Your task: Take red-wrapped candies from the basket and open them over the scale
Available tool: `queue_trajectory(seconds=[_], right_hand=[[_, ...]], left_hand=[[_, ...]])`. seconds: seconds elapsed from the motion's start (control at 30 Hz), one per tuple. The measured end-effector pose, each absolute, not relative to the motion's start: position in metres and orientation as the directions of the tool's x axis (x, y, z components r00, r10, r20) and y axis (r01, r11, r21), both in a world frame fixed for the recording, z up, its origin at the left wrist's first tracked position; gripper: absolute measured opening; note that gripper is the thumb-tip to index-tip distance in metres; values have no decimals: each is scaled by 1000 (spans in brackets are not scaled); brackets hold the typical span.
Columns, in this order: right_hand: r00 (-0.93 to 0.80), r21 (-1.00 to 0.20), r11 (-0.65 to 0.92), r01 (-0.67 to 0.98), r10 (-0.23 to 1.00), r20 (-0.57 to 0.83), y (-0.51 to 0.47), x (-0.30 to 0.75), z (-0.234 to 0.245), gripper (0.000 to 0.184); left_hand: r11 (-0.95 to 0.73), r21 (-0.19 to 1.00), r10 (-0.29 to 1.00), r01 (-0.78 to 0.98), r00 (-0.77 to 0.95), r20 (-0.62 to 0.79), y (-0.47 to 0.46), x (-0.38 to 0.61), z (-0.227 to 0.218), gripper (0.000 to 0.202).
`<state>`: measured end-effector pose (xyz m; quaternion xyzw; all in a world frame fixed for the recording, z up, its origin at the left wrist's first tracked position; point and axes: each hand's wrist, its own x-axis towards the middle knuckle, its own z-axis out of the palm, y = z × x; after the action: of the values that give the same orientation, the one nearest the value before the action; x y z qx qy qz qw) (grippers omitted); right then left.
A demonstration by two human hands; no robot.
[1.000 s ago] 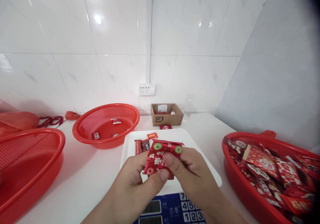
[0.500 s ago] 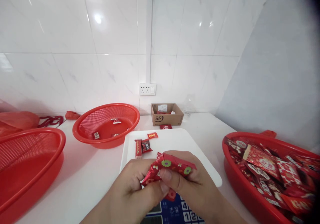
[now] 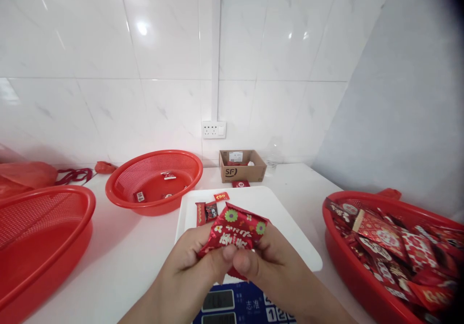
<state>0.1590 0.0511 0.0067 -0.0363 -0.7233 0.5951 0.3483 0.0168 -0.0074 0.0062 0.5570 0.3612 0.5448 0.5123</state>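
Observation:
Both my left hand (image 3: 195,259) and my right hand (image 3: 270,261) grip a red snack packet (image 3: 237,227) with green flowers and white lettering. My thumbs press its near side close together, while the other fingers are hidden behind it. The packet is held above a digital scale with a white weighing tray (image 3: 290,246) and a blue keypad panel (image 3: 246,304). On the tray beyond my hands lie a narrow red packet (image 3: 200,213), a dark red packet (image 3: 210,211) and a small red packet with yellow lettering (image 3: 221,196).
At right stands a red basket (image 3: 337,246) full of wrapped snacks. Back left, a red basket (image 3: 121,199) holds a few small packets; another red basket (image 3: 81,237) is at near left. Behind the scale are a cardboard box (image 3: 250,173) and a dark red packet (image 3: 240,184).
The packet has been turned and spread flatter, so its white lettering now shows. My thumbs have come together at its lower edge, and more of the scale's display is uncovered.

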Motion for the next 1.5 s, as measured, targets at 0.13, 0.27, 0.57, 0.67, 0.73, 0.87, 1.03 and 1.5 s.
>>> queue_trajectory(seconds=[0.13, 0.27, 0.57, 0.67, 0.73, 0.87, 1.03, 1.5], right_hand=[[-739, -881, 327, -343, 485, 468, 52, 158, 5, 40], [-697, -848, 386, -362, 492, 522, 50, 157, 5, 28], [-744, -878, 364, -313, 481, 464, 47, 161, 13, 42], [-760, -864, 376, -335, 435, 484, 47, 160, 16, 43], [-753, -860, 398, -320, 445, 486, 48, 159, 13, 42], [-710, -838, 494, -232, 503, 493, 52, 160, 5, 41], [-715, -839, 512, -186, 514, 473, 51, 160, 5, 41], [-664, -903, 401, -156, 634, 396, 50, 156, -2, 40]], left_hand=[[-241, 957, 965, -161, 68, 255, -9, 20, 5, 45], [-351, 936, 935, -29, 53, 352, -10, 20, 8, 42], [-395, 918, 916, 49, 96, 389, -12, 17, 10, 37], [-378, 924, 924, 57, 91, 372, -11, 17, 9, 38], [-372, 926, 927, 65, 79, 367, -10, 17, 8, 39], [-404, 906, 913, 126, 1, 407, -9, 20, 5, 33], [-468, 856, 837, 221, -200, 509, -10, 23, 2, 37], [-353, 930, 930, 106, -66, 361, -8, 19, 4, 45]])
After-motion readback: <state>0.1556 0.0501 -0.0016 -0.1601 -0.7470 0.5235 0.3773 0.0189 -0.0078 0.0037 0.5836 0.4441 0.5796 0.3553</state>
